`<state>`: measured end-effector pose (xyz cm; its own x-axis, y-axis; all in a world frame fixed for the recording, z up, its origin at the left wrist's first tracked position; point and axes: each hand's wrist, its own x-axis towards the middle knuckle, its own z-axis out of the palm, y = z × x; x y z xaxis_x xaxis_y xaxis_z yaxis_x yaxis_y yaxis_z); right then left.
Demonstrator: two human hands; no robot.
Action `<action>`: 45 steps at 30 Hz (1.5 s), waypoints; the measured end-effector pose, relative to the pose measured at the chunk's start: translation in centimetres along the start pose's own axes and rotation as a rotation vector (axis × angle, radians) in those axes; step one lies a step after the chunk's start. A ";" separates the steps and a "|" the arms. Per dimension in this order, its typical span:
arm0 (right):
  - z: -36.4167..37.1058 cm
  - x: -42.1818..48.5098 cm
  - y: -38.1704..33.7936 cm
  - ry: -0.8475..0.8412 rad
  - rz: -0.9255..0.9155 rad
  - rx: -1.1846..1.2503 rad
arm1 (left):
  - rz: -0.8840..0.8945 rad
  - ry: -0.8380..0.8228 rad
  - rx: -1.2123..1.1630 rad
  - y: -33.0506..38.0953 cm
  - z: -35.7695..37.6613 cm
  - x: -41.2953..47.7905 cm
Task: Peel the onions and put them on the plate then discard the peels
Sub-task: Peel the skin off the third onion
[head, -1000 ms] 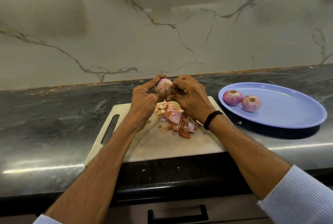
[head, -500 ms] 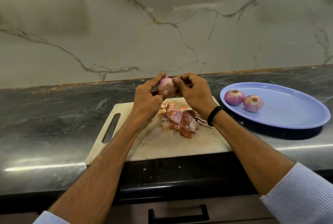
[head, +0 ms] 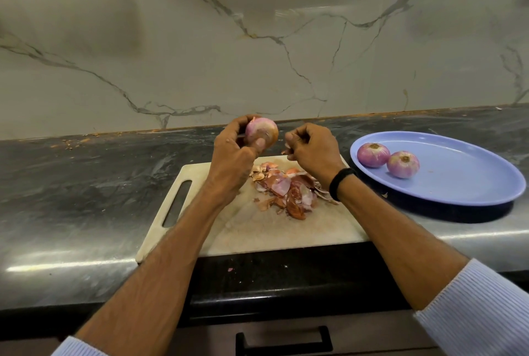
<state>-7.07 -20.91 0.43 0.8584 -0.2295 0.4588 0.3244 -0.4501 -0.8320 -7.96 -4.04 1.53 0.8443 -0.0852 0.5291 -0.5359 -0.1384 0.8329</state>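
Peeling was the step in hand, by my judgement, and the onion was close to bare: pink flesh showed over most of it, with a patch of brown skin on its right flank. To finish well, the left hand would do best to turn the bulb so that patch faced the right hand. Its nails could then catch the loose edge and draw it off in one strip. Pulling slowly would keep the dry skin from tearing into crumbs, and any flakes ought to fall on the heap, not on the counter.

The left hand gripped the onion, fingers wrapped over its far side and thumb pressed on its near face, holding it in the air above the far edge of the cutting board. The right hand was just beside it, apart from the bulb, with its fingers curled in. It looked to pinch a small scrap of skin at the fingertips, though the scrap was too small to be sure of.

A heap of peels lay on the far right part of the board, below both hands. Two peeled onions sat side by side, seemingly touching, near the left edge of the blue plate, which stood on the counter beside the board's right edge.
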 end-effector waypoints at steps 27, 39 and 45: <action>0.1 -0.5 -1.2 0.099 -0.333 -0.036 | 0.284 -0.041 0.402 -1.5 0.0 0.2; -0.5 0.0 -0.6 0.129 -0.134 -0.133 | 0.186 -0.068 0.279 -1.1 0.3 0.0; -0.2 -0.1 -1.2 -0.011 -0.127 0.116 | 0.194 -0.042 0.307 -1.2 0.2 0.0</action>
<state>-7.66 -20.57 1.41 0.8115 -0.1674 0.5599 0.4738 -0.3722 -0.7981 -7.28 -4.04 0.51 0.7297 -0.1788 0.6600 -0.6660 -0.4047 0.6267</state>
